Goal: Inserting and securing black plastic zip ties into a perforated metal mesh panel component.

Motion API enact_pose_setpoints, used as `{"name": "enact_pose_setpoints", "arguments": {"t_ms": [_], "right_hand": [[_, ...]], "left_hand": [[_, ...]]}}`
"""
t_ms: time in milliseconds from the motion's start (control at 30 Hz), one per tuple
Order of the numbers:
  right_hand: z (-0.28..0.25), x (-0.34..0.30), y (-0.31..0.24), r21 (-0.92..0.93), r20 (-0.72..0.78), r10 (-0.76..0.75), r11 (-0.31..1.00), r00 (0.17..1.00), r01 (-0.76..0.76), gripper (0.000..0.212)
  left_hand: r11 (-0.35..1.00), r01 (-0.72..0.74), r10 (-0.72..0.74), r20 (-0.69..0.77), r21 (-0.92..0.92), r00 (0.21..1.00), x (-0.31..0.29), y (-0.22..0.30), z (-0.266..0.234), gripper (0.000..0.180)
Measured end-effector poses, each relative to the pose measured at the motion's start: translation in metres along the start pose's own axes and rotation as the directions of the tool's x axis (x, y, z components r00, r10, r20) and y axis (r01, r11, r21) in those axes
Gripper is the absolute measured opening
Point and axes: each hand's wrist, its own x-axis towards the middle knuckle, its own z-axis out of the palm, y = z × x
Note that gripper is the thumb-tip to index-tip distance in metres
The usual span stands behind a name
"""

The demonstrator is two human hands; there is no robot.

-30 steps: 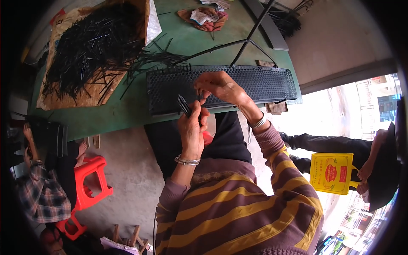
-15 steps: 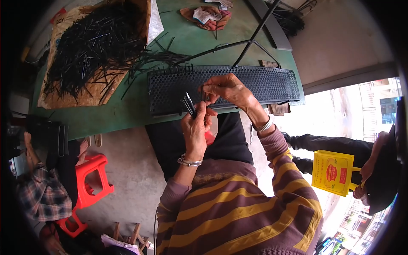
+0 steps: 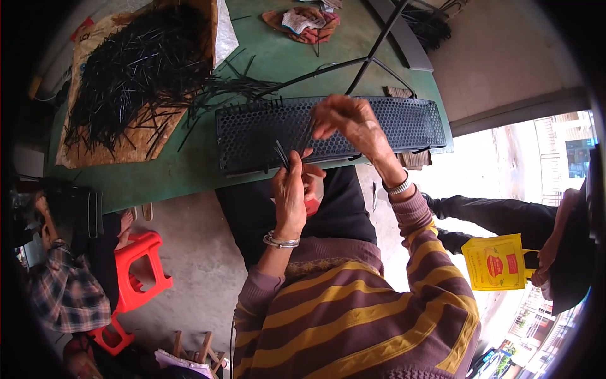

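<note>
My left hand [image 3: 292,196] is closed round a small bundle of thin black strips [image 3: 281,153], their ends sticking up past the thumb. It is just in front of the near edge of a long black perforated panel [image 3: 391,123] full of small holes. Over the middle of that panel, my right hand [image 3: 347,120] is pinched and a little blurred. A thin dark strip [image 3: 312,127] hangs from its fingertips. Several short black strips [image 3: 268,103] stand up along the panel's far left edge.
On the green table [image 3: 189,180] a heap of black strips [image 3: 139,69] lies on brown sacking [image 3: 167,129]. Black rods [image 3: 363,72] reach over the panel; a cloth bundle [image 3: 306,25] lies behind. People sit left, by a red stool [image 3: 165,282], and right, with a yellow bag [image 3: 495,262].
My right hand has lifted away from my left hand, up and to the right over the panel, with a thin strip. The left hand stays nearly in place with its bundle.
</note>
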Motion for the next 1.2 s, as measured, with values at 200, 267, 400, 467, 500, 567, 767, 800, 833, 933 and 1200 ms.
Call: {"name": "enact_pose_setpoints", "arguments": {"t_ms": [200,267,400,467,500,567,767,800,833,933,1200], "right_hand": [[0.008,0.029,0.004,-0.438,-0.233,-0.408,0.855,0.883,0.280,0.013],[0.006,0.038,0.012,-0.521,-0.203,-0.487,0.788,0.850,0.327,0.013],[0.007,0.050,0.019,-0.571,-0.148,-0.510,0.744,0.847,0.348,0.012],[0.003,0.051,0.018,-0.564,-0.125,-0.502,0.746,0.856,0.355,0.012],[0.003,0.052,0.017,-0.554,-0.099,-0.495,0.748,0.863,0.366,0.012],[0.005,0.052,0.013,-0.565,-0.067,-0.516,0.725,0.854,0.394,0.011],[0.007,0.053,0.015,-0.553,-0.051,-0.512,0.729,0.858,0.402,0.011],[0.009,0.053,0.015,-0.572,-0.052,-0.496,0.726,0.866,0.382,0.011],[0.009,0.053,0.015,-0.562,-0.047,-0.501,0.728,0.864,0.392,0.011],[0.004,0.057,0.019,-0.592,-0.051,-0.508,0.709,0.860,0.384,0.011],[0.002,0.064,0.022,-0.603,0.036,-0.478,0.690,0.878,0.400,0.012]], "left_hand": [[0.999,0.031,-0.031,0.082,-0.004,0.996,0.003,0.000,-0.001,0.034],[0.981,0.181,-0.177,0.061,-0.072,0.982,0.004,-0.001,0.001,0.030],[0.958,0.202,-0.190,0.079,-0.203,0.979,0.008,-0.015,-0.014,0.027],[0.973,0.176,-0.162,0.098,-0.147,0.982,0.003,-0.007,-0.006,0.027],[0.986,0.142,-0.131,0.116,-0.092,0.984,0.002,-0.002,-0.003,0.027],[0.976,0.170,-0.160,0.084,-0.133,0.984,0.008,-0.010,-0.008,0.028],[0.981,0.108,-0.086,0.140,-0.160,0.986,0.009,-0.019,-0.018,0.031],[0.993,0.046,-0.033,0.118,-0.106,0.993,0.007,-0.017,-0.015,0.031],[0.994,0.036,-0.024,0.109,-0.102,0.994,0.006,-0.017,-0.015,0.031],[0.966,0.180,-0.159,0.122,-0.188,0.980,0.012,-0.024,-0.020,0.028],[0.984,0.108,-0.095,0.099,-0.139,0.991,0.006,-0.021,-0.018,0.030]]}}
